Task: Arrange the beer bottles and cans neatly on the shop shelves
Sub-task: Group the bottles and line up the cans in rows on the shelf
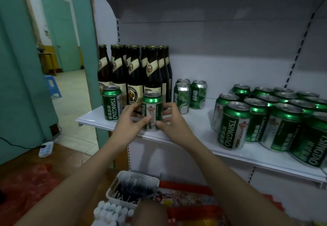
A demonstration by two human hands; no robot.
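Observation:
A green Tsingtao can [151, 107] stands upright near the front edge of the white shelf [198, 133]. My left hand [128, 121] grips its left side and my right hand [172, 121] grips its right side. Another Tsingtao can [111, 102] stands just to the left. Behind them several dark brown beer bottles [134, 73] with cream labels stand in rows. Right of the bottles are three green-and-silver cans [190, 94]. A loose cluster of several Tsingtao cans [265, 116] fills the shelf's right part.
Below the shelf lie a white perforated basket of pens [132, 188], white-capped items [111, 211] and red packaging [191, 195]. On the floor at left sit a red plastic bag [30, 188] and a white power strip [46, 148]. A blue stool [52, 86] stands beyond the teal door.

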